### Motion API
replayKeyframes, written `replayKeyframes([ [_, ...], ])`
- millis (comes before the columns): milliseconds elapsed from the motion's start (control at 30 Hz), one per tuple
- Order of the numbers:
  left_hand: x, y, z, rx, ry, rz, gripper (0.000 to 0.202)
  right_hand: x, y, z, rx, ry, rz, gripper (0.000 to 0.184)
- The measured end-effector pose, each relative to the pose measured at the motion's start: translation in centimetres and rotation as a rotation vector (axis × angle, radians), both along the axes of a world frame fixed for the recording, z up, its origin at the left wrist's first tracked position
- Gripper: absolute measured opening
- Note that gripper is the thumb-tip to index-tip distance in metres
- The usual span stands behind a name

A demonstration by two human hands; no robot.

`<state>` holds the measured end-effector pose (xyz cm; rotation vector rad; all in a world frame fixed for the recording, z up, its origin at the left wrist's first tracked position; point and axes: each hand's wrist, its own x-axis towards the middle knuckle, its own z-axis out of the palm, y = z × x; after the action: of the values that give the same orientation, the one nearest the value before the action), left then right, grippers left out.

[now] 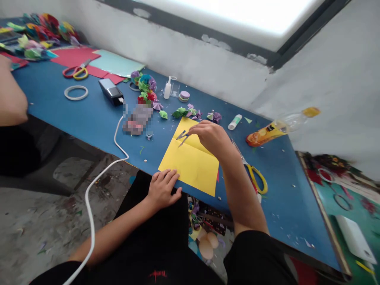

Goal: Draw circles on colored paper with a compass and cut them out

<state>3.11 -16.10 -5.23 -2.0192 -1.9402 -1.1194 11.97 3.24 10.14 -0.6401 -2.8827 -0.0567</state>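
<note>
Left hand [162, 190] steadies yellow paper [191, 160].

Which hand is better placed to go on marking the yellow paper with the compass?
The right hand, probably: it already grips the compass, whose legs rest on the yellow paper. The left hand lies flat on the sheet's near corner at the table edge, holding it down.

— What lies along the blue table [74, 118]?

— Red-and-yellow scissors [76, 71], a tape ring [76, 93], a black power bank [111, 91], and a white glue bottle [168, 88].

— Further right?

— A glue stick [234, 122], an orange drink bottle [279, 127], yellow-handled scissors [257, 177].
</note>
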Motion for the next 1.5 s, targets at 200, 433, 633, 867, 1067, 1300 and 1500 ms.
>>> replayKeyframes([
  [200,0.0,0.0,0.0,0.020,0.011,-0.003,0.030,0.5,-1.3,1.0,0.049,-0.097,-0.071,0.043],
  [433,-0.1,0.0,0.1,-0.014,0.016,0.006,0.030,0.4,-1.9,1.3,0.008,-0.153,-0.100,0.038],
  [633,-0.1,-0.1,-0.1,-0.015,0.014,0.006,0.032,0.3,-2.1,1.4,-0.012,-0.132,-0.049,0.030],
  [867,-0.1,-0.1,-0.2,-0.005,0.016,0.013,0.031,-0.4,-1.6,0.0,0.086,-0.040,-0.073,0.017],
  [1067,0.0,0.0,-0.3,-0.028,0.037,0.024,0.033,-1.1,-1.2,-1.4,0.184,0.053,-0.138,0.025],
  [1300,0.6,0.3,-0.3,0.041,-0.037,0.044,0.030,-2.1,-1.0,-2.7,0.019,0.183,-0.180,0.027],
  [1500,0.5,0.4,-0.3,0.044,-0.042,0.023,0.028,-2.4,-1.2,-2.4,-0.225,0.226,0.012,0.018],
])
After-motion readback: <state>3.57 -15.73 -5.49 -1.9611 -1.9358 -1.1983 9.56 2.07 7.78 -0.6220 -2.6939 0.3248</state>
